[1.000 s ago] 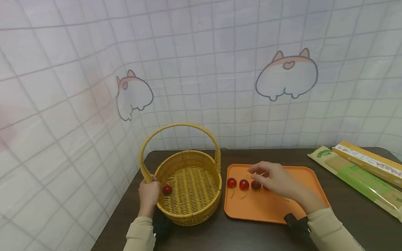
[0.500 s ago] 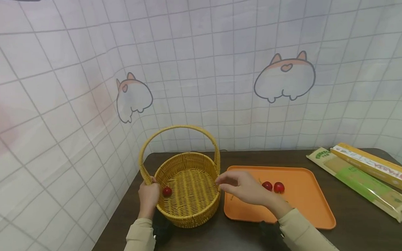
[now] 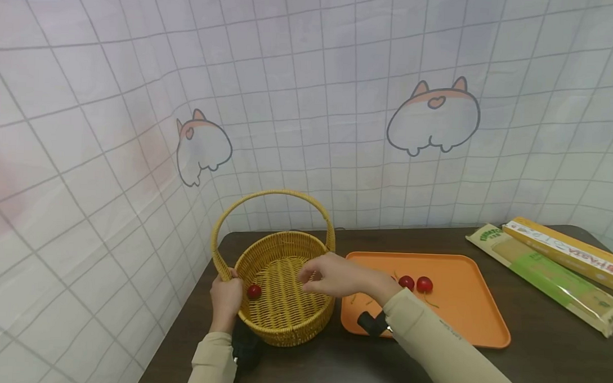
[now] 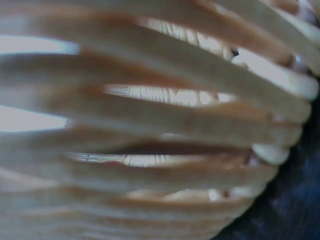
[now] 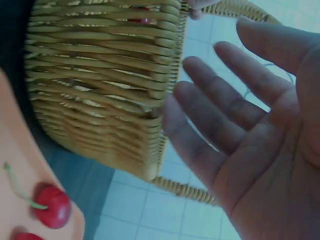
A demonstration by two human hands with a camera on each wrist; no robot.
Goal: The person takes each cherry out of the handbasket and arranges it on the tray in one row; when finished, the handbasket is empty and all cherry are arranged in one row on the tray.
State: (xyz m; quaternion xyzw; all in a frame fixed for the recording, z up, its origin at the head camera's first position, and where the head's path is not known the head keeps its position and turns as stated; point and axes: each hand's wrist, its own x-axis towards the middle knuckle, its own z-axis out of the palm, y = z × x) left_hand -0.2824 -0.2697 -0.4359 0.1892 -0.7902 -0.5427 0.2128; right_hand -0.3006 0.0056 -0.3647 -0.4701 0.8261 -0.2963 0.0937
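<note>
A yellow woven basket (image 3: 289, 329) with a tall arched handle stands on the table, and one red cherry (image 3: 254, 291) lies inside at its left. My left hand (image 3: 225, 302) grips the basket's left side at the foot of the handle. The left wrist view is filled by blurred basket weave (image 4: 165, 110). Over the basket's right rim reaches my right hand (image 3: 334, 276). In the right wrist view that hand (image 5: 255, 130) has loosely bent fingers apart from the thumb, with nothing seen between them. More cherries (image 3: 424, 284) lie on the orange tray (image 3: 464, 315), partly hidden by the right arm.
To the right of the tray lie a green-and-clear noodle packet (image 3: 547, 279) and a yellow pasta box (image 3: 568, 251). A white gridded cloth (image 3: 308, 129) hangs behind and to the left of the dark table (image 3: 320, 366).
My right hand has moved left from above the tray's cherries to over the basket's right rim. The left hand stays on the basket, which holds its place.
</note>
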